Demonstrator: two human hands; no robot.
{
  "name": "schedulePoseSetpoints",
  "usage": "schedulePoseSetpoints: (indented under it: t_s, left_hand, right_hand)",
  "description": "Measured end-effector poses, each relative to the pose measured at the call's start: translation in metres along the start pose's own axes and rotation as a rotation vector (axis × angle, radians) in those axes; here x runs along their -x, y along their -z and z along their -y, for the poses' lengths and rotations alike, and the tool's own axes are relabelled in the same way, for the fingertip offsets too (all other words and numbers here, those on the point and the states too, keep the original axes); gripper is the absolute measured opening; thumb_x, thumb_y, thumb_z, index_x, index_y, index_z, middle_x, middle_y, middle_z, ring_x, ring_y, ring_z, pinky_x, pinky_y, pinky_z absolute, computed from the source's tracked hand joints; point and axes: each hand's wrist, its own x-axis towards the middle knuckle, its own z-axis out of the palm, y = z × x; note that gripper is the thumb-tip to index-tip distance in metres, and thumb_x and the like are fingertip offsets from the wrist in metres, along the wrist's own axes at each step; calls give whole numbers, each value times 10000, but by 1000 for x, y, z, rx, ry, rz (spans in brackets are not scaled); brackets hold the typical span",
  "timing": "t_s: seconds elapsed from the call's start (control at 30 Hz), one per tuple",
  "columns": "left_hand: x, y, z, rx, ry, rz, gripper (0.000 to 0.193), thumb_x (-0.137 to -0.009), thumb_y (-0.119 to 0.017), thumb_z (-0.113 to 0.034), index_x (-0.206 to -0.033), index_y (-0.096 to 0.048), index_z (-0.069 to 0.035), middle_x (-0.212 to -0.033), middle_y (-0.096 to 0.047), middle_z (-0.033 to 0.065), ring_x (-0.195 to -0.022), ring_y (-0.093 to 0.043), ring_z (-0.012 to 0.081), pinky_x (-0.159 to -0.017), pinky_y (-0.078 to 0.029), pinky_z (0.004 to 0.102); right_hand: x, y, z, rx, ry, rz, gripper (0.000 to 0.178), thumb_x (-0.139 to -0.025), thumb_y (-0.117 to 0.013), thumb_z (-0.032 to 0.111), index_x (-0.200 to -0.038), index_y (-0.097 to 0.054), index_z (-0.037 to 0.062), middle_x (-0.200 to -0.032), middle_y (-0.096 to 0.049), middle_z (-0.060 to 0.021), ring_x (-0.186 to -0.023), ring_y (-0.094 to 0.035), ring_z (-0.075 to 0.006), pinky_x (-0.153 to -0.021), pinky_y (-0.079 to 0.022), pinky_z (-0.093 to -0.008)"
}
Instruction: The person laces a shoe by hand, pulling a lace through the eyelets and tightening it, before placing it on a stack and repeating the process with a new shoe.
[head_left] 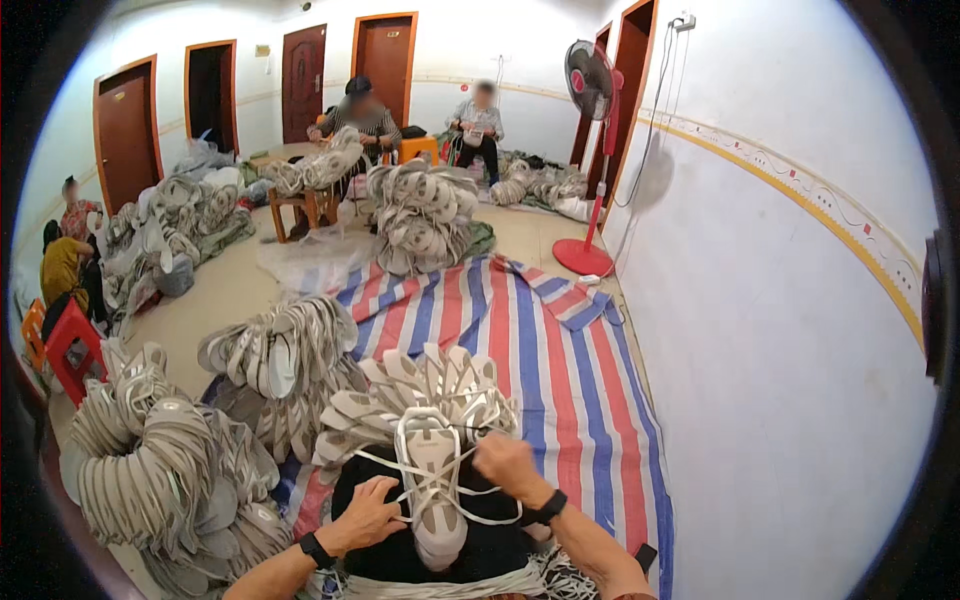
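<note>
A beige and white shoe upper (432, 478) lies on my dark lap, toe end toward me. White laces (470, 500) cross over it. My left hand (368, 512) rests on the upper's left side, fingers pinching a lace. My right hand (503, 462) is closed on a lace end, pulling it up and to the right. Both wrists wear black bands. Just beyond the upper stands a fanned stack of similar shoe uppers (425, 395).
Piles of uppers lie at my left (165, 470), ahead (285, 345) and farther off (420, 215). A striped tarp (570, 380) covers the floor beside the white wall. A red standing fan (592, 150) stands ahead. Other people sit at the back and at the far left.
</note>
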Motion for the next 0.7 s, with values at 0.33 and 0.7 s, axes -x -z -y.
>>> schedulePoseSetpoints:
  t_s: [0.33, 0.7]
  left_hand:
    - [-47, -27, -2, 375, 371, -378, 256, -672, -725, -256, -606, -597, -44, -752, -484, 95, -767, -455, 244, -695, -379, 345]
    - [-58, -16, -14, 375, 337, -295, 175, -690, -691, -193, -703, -612, -37, -710, -572, 93, -759, -515, 247, -687, -415, 350]
  right_hand:
    - [36, -10, -30, -294, -117, -3, 217, -705, -546, 52, -920, -563, 19, -901, -577, -127, -852, -561, -276, -709, -453, -353]
    - [9, -15, 4, -623, -298, 355, 224, -880, -478, 193, -884, -573, -10, -698, -567, -85, -637, -533, -150, -585, -428, -283]
